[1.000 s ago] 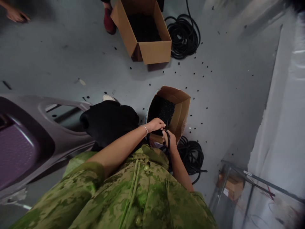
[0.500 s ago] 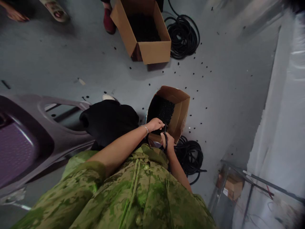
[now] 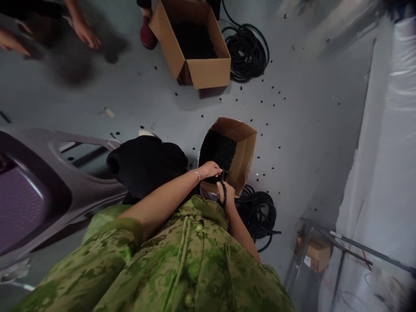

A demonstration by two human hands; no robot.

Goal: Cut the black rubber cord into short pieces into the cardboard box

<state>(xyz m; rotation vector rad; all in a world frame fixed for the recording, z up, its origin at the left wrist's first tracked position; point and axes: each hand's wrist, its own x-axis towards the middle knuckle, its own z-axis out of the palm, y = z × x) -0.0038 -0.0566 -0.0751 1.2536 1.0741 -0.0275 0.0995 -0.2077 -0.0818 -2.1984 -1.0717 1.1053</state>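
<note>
My right hand (image 3: pixel 229 195) is wrapped round the black handles of a pair of scissors (image 3: pixel 223 193), whose blades point away from me over a cardboard box (image 3: pixel 246 147). Just left of the blades, my left hand (image 3: pixel 210 169) has its fingers pinched together at the tips; whatever they hold is too small to make out. A bracelet circles that wrist. Below both hands, many small black pieces (image 3: pixel 224 147) fill the left part of the box.
A larger cardboard box (image 3: pixel 209 74) with black pieces stands ahead, beside coiled black hose (image 3: pixel 247 54). Another black coil (image 3: pixel 258 212) lies right of the near box. Small black bits dot the floor. A purple and grey chair (image 3: pixel 22 203) is at left; another person's hand (image 3: pixel 85 32) shows top left.
My hands stay close together over the box, with the scissors barely shifted. At the top left, the other person's hands have moved further into view.
</note>
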